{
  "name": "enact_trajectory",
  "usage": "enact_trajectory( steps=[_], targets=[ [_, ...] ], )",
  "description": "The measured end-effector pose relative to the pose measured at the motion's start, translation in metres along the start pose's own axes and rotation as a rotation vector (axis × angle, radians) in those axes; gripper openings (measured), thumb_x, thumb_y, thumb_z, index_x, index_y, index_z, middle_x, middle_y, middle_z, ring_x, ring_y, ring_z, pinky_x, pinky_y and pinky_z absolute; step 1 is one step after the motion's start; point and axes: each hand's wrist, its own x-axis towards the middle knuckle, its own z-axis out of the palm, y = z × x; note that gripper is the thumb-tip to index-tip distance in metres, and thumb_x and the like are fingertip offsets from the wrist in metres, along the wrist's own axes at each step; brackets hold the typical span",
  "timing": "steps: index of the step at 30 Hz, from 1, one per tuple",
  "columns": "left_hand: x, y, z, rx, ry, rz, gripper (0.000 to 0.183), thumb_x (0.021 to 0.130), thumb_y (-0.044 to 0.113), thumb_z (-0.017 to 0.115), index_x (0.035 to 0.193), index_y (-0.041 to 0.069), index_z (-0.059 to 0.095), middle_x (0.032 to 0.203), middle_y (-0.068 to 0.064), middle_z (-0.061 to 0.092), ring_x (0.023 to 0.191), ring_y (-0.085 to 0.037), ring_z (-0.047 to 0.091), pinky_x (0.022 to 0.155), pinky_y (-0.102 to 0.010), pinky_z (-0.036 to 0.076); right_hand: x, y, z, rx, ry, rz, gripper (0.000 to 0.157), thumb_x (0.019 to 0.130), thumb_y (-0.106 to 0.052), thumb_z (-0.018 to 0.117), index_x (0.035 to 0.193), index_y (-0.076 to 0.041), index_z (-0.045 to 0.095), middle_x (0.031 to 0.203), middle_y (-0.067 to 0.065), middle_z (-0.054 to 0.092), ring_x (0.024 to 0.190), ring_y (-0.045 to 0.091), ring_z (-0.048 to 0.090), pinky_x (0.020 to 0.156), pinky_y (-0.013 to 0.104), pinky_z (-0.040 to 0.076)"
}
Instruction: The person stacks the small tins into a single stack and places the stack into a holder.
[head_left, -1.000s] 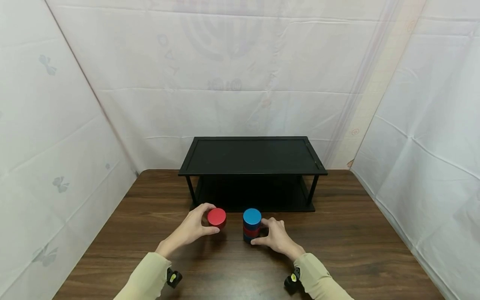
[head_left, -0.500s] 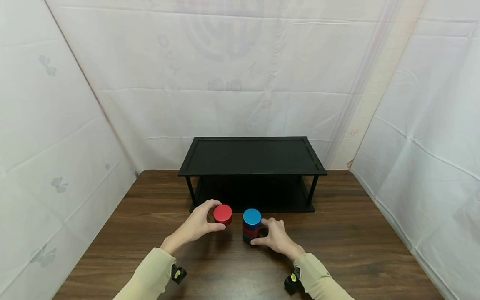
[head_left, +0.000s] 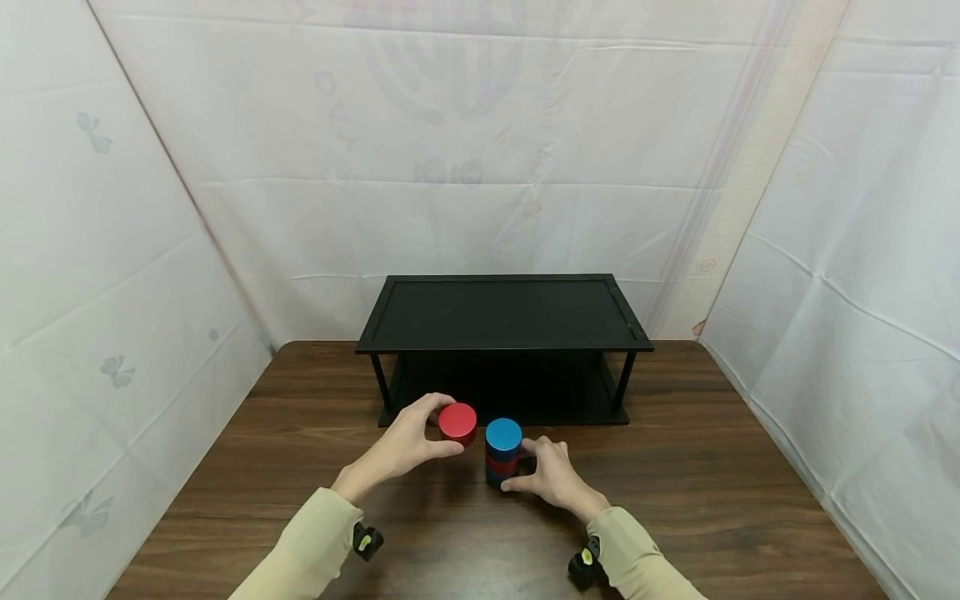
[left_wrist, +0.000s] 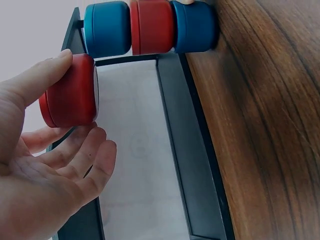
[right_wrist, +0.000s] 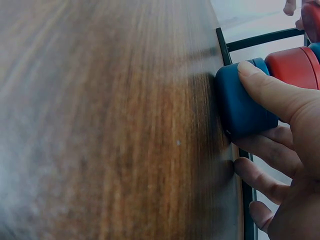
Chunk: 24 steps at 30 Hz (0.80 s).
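Note:
My left hand (head_left: pixel 408 437) pinches a small round red tin (left_wrist: pixel 70 92) between thumb and fingers, raised off the table just left of a stack. That stack stands on the table: a blue tin (left_wrist: pixel 196 27) at the bottom, a red tin (left_wrist: pixel 154 27) in the middle and a blue tin (head_left: pixel 503 435) on top. With thumb and fingers my right hand (head_left: pixel 558 477) grips the bottom blue tin from the right side. In the right wrist view the thumb lies across this bottom tin (right_wrist: pixel 240 107). The held red tin and the stack are apart.
Behind the hands stands a black two-level shelf (head_left: pixel 506 312) on the brown wooden table (head_left: pixel 675 500). White cloth sheets (head_left: pixel 480 167) hang behind and on both sides. Each wrist carries a small black camera (head_left: pixel 367 542).
My left hand has carried the red tin to the right and slightly away from me, closer to the stack. My right hand and the stacked tins have stayed in place.

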Motion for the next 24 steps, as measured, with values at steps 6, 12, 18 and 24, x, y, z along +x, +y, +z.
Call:
enact_trajectory(
  steps=[6, 12, 18, 24],
  targets=[
    [0.004, 0.005, 0.001, 0.007, 0.002, 0.023, 0.056, 0.078, 0.029, 0.080, 0.125, 0.012, 0.054, 0.115, 0.000, 0.060, 0.099, -0.012, 0.055, 0.085, -0.028, 0.051, 0.000, 0.001, 0.001, 0.000, -0.006, 0.006, 0.048, 0.073, -0.039, 0.082, 0.113, -0.016, 0.068, 0.104, -0.002, 0.073, 0.092, 0.012, 0.050, 0.079, 0.035, 0.024],
    [0.006, 0.009, 0.002, 0.001, 0.000, 0.034, 0.056, 0.079, 0.028, 0.080, 0.126, 0.012, 0.053, 0.115, -0.001, 0.060, 0.098, -0.013, 0.054, 0.086, -0.032, 0.052, 0.000, 0.001, 0.001, 0.003, -0.007, 0.003, 0.047, 0.073, -0.039, 0.082, 0.113, -0.017, 0.068, 0.104, -0.003, 0.073, 0.092, 0.011, 0.050, 0.079, 0.035, 0.024],
    [0.010, 0.013, 0.003, -0.006, 0.008, 0.051, 0.057, 0.079, 0.027, 0.080, 0.126, 0.010, 0.053, 0.117, -0.003, 0.060, 0.101, -0.014, 0.055, 0.089, -0.041, 0.053, 0.000, 0.001, 0.001, 0.003, -0.002, 0.000, 0.047, 0.073, -0.039, 0.082, 0.113, -0.017, 0.068, 0.104, -0.003, 0.073, 0.092, 0.011, 0.050, 0.079, 0.035, 0.024],
    [0.014, 0.018, 0.005, -0.028, -0.004, 0.064, 0.057, 0.079, 0.026, 0.080, 0.127, 0.009, 0.053, 0.119, -0.004, 0.060, 0.103, -0.015, 0.056, 0.090, -0.038, 0.053, 0.000, 0.002, 0.001, 0.009, -0.002, -0.002, 0.047, 0.073, -0.039, 0.082, 0.113, -0.017, 0.068, 0.104, -0.003, 0.073, 0.091, 0.012, 0.049, 0.078, 0.035, 0.023]
  ],
)
